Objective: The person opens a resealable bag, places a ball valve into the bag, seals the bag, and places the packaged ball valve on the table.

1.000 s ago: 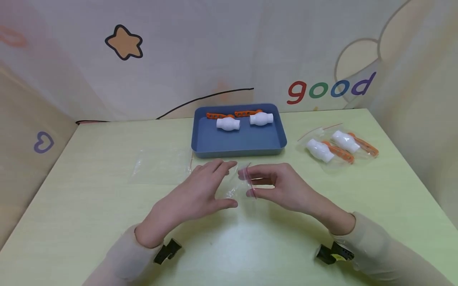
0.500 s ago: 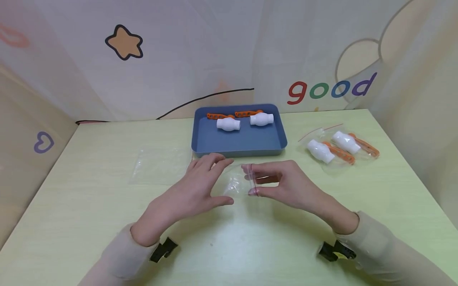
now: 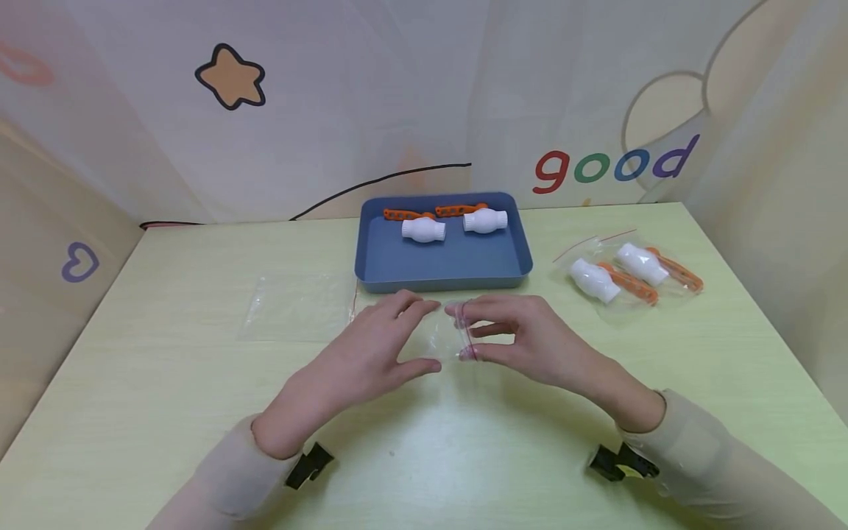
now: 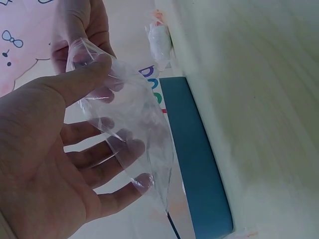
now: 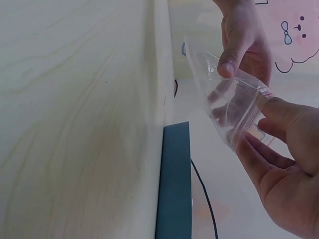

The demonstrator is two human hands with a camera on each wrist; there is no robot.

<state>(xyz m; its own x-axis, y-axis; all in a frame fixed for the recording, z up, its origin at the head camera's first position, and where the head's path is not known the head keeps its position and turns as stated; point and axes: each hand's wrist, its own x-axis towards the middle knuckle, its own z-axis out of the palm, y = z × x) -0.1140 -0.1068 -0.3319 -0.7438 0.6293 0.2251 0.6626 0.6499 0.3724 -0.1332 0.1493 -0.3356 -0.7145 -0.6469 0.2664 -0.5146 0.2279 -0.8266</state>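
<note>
A clear zip bag [image 3: 439, 340] with a red seal line stretches between the two hands above the table, with nothing visible inside. The right hand [image 3: 523, 335] has its thumb and fingers spread apart at the bag's mouth; their tips show through the plastic. At the bag's other end is the left hand [image 3: 374, 346], thumb on one side and fingers on the other. In the left wrist view its thumb lies over the bag [image 4: 134, 109], and several loosely straight fingertips [image 4: 134, 147] show through the film. Both hands overlap the bag in the right wrist view.
A blue tray [image 3: 442, 269] behind the hands holds two white valve-like fittings [image 3: 424, 230] and two orange handles [image 3: 457, 210]. Another clear bag [image 3: 298, 309] lies flat at left. Two filled bags [image 3: 594, 280], each with a fitting and handle, lie at right.
The left hand draws back slightly from the bag, then comes in to it again. The right hand shifts a little, its fingers staying at the bag's mouth. The tray and other bags stay put.
</note>
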